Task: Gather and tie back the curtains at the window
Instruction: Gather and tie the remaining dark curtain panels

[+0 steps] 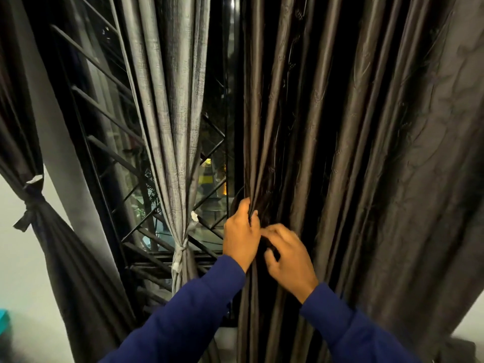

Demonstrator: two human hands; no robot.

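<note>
The left hand (239, 234) grips the leading edge of the dark brown curtain (340, 153), its fingers curled round a bunch of folds and the thumb pressed against the cloth just above. The right hand (288, 254) sits just beside it, slightly lower and touching the same bunch; its fingers are bent and seem to pinch a dark fold, though motion blur makes the exact hold hard to read. Both arms wear blue sleeves (199, 305) that reach up from the bottom of the view. The brown curtain hangs in long, glossy vertical pleats and fills the right half of the view, loose and not tied. To its left, a grey curtain (170, 113) is gathered and bound low down by a pale tie (180, 251), narrowing to a waist there. Farther left, against the white wall (23, 271), a dark curtain (65, 258) is also cinched by a dark knotted tie (31, 208). Between the grey and brown curtains the window (214, 179) shows, dark outside with a few small lights, and a black metal grille (104, 127) of slanted bars runs across it behind the grey curtain.
</note>
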